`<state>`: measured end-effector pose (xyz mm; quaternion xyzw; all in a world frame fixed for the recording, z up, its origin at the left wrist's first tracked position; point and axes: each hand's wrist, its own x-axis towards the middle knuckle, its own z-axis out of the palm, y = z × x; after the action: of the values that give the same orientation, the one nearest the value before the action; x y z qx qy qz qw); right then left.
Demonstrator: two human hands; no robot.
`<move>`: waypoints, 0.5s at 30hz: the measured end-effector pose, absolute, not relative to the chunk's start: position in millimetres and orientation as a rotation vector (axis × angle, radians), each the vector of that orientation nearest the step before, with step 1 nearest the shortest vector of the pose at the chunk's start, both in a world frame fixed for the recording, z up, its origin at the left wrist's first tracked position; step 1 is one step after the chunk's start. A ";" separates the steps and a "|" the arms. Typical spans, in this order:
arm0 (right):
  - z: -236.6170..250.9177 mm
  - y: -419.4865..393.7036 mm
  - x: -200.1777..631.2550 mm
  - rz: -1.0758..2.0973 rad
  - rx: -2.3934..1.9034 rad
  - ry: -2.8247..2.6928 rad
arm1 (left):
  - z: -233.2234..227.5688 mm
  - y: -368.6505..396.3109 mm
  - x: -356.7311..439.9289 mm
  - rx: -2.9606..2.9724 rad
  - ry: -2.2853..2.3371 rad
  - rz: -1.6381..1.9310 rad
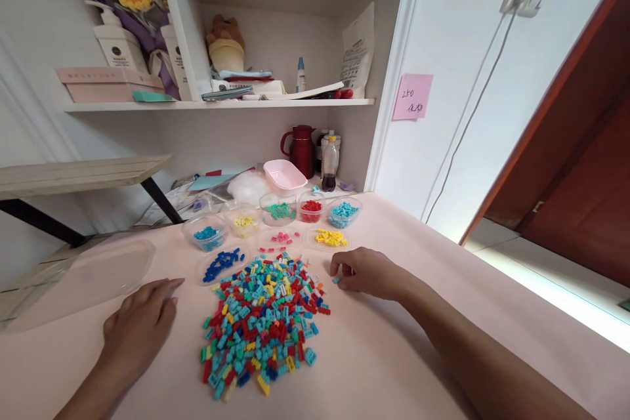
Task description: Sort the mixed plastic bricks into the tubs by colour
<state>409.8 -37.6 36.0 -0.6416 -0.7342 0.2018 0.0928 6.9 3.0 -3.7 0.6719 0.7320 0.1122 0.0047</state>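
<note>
1. Our left hand (140, 325) lies flat and open on the pink worktop (394, 354), palm down, fingers stretched toward the pile and holding nothing.
2. Our right hand (367, 270) rests at the upper right edge of the pile, its fingers curled down and pinched around a small light-blue brick (336, 280) that sits on the worktop.
3. Between our hands lies the pile of bricks (263, 321), a loose mix of teal, red, yellow, dark blue and pink pieces spread on the worktop.
4. Behind the pile we see sorted lots: dark blue bricks (222, 264) on a clear lid, pink bricks (280, 238) and yellow bricks (331, 237) on two more.
5. Further back stands a row of clear tubs: one with blue pieces (207, 233), one with pale yellow (243, 221), one with green (280, 211), one with red (311, 207) and one with light blue (344, 210).
6. A large clear lid (93, 275) lies just beyond our left hand.
7. A pink basin (284, 176), a dark red jug (301, 149) and a bottle (329, 164) stand at the back by the wall.
</note>
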 end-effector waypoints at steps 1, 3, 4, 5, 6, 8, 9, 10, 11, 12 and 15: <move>35.1 -37.9 408.3 0.591 -1.900 -2.186 | -4.1 3.2 6.7 2.112 2.293 0.351; 33.9 -38.9 406.8 0.561 -1.893 -2.194 | -5.0 3.7 6.2 2.120 2.294 0.350; 33.4 -39.3 406.9 0.551 -1.886 -2.192 | -5.5 4.0 5.8 2.120 2.296 0.351; 32.9 -39.3 407.7 0.553 -1.875 -2.183 | -6.0 4.5 5.5 2.119 2.297 0.357; 32.5 -38.6 409.1 0.570 -1.860 -2.160 | -6.5 5.0 5.2 2.116 2.299 0.362; 32.3 -33.3 414.3 0.620 -1.836 -2.072 | -7.5 5.7 4.7 2.110 2.304 0.369; 33.0 -28.2 418.1 0.626 -1.830 -2.006 | -8.0 5.8 4.5 2.111 2.304 0.377; 34.3 -21.5 422.7 0.609 -1.828 -1.927 | -8.4 5.7 4.3 2.112 2.301 0.382; 36.2 -13.3 428.1 0.558 -1.822 -1.835 | -8.7 5.4 4.1 2.115 2.294 0.394; 38.6 -4.2 434.1 0.483 -1.824 -1.727 | -8.8 4.9 4.0 2.119 2.284 0.408; 45.2 22.3 451.4 0.340 -1.760 -1.374 | -8.5 2.7 4.2 2.122 2.261 0.459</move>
<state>451.4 22.3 45.2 -0.7045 -0.5499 0.1361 0.4276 4.2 2.7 -8.5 0.6770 0.7213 0.1465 0.0036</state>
